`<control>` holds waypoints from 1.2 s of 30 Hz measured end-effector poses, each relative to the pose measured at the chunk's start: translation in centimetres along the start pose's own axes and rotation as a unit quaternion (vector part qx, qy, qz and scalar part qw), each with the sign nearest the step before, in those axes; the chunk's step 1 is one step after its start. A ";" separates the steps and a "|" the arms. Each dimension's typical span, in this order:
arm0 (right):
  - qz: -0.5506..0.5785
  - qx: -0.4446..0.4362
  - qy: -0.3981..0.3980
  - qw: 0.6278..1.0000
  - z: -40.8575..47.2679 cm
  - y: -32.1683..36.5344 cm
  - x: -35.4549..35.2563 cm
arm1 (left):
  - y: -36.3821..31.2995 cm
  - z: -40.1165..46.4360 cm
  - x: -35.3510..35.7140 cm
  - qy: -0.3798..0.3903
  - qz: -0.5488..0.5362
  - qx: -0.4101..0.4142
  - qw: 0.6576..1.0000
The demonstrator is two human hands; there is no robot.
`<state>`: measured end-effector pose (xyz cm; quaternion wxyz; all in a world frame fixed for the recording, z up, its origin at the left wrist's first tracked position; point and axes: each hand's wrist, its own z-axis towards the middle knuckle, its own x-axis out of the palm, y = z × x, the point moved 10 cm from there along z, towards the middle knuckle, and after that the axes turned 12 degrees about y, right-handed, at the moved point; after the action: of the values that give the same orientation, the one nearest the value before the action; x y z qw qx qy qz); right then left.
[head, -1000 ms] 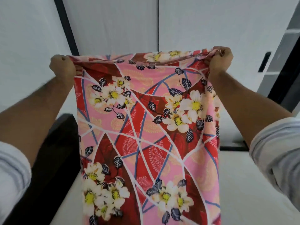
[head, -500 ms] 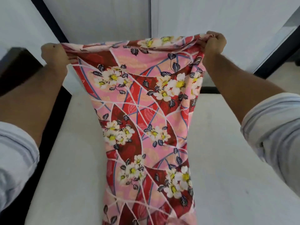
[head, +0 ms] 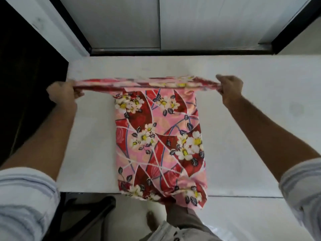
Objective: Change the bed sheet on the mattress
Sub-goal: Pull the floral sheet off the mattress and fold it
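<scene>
The floral bed sheet (head: 159, 136) now lies lowered onto the bare white mattress (head: 243, 136); left hand (head: 62, 92) and right hand (head: 230, 86) each grip its far edge, stretched taut.

White wardrobe doors (head: 156, 21) with a dark vertical seam are seen across the top of the frame. A black frame (head: 26, 75) fills the upper left. A pale tiled floor (head: 243, 214) is shown along the bottom, with a dark object (head: 90, 207) at lower left.
</scene>
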<state>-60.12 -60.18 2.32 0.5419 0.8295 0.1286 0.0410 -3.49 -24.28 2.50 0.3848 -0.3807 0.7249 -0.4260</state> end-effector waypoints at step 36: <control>-0.629 0.192 0.242 0.714 -25.3 -41.3 -6.1 | 39.7 -29.3 -4.5 0.335 0.667 0.010 0.665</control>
<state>-78.18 -23.60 -24.51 0.2218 0.6055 0.7522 -0.1354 -36.37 2.97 -22.66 0.3018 0.3771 0.8606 -0.1616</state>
